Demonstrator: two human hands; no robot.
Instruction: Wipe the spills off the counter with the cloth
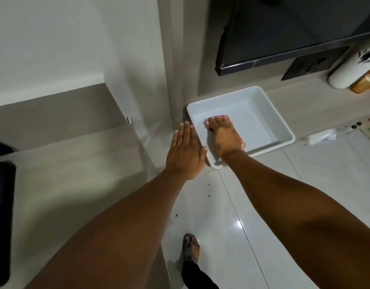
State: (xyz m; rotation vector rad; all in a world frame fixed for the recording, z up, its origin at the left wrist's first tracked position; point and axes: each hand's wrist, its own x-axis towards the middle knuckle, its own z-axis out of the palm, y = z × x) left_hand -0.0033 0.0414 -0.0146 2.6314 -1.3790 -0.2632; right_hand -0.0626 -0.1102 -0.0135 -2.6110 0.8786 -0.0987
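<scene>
- A white rectangular tray [283, 130] sits on the pale tabletop [317, 105], pushed into the corner where a wall column meets the ledge; its near edge overhangs the tiled floor [284, 205].
- Inside the tray lies the red-and-white checked cloth [243, 145], the only thing in it; whether the tray bottom is wet cannot be told.
- The right hand [223, 138] presses flat on the cloth, fingers extended over it, palm down; its grip is not closed around the fabric, which shows at the fingertips and beside the wrist.
- The left hand [185, 153] hovers flat and empty just left of the tray's rim, fingers straight and together, its grip spread wide.
- At the far right of the tabletop stand a white bottle [346, 69] and an amber bottle [364, 84], close together and well apart from the tray.
- A dark screen [284, 28] hangs above.
- A foot [191, 247] in a sandal stands on the floor below.
</scene>
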